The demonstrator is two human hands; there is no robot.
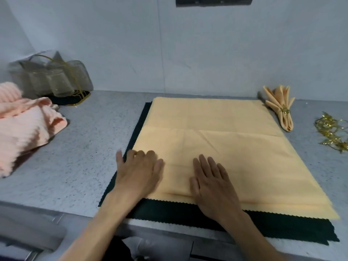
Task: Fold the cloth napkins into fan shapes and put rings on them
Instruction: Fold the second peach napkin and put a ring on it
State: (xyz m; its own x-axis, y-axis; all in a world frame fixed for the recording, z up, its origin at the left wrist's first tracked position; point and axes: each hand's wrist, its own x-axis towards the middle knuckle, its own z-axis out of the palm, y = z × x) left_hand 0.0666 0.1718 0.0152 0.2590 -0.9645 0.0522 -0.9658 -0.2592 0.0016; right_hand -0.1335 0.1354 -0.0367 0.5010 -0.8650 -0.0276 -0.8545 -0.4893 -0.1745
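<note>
A pale orange napkin (226,132) lies spread flat on top of dark green cloths (188,211) on the grey counter. My left hand (138,170) rests flat on the napkin's near left corner, fingers slightly bent over the edge. My right hand (211,181) presses flat on the near edge, fingers straight. At the far right lies a folded fan napkin (281,106) of the same colour with a gold ring (284,110) around it. Several loose gold rings (332,132) lie in a heap at the right edge.
A pink knitted cloth (24,125) is bunched at the left. Behind it stands a rack of upturned glasses (54,80) on a dark tray. A grey wall rises behind the counter (84,157). The counter's front edge runs just below the green cloths.
</note>
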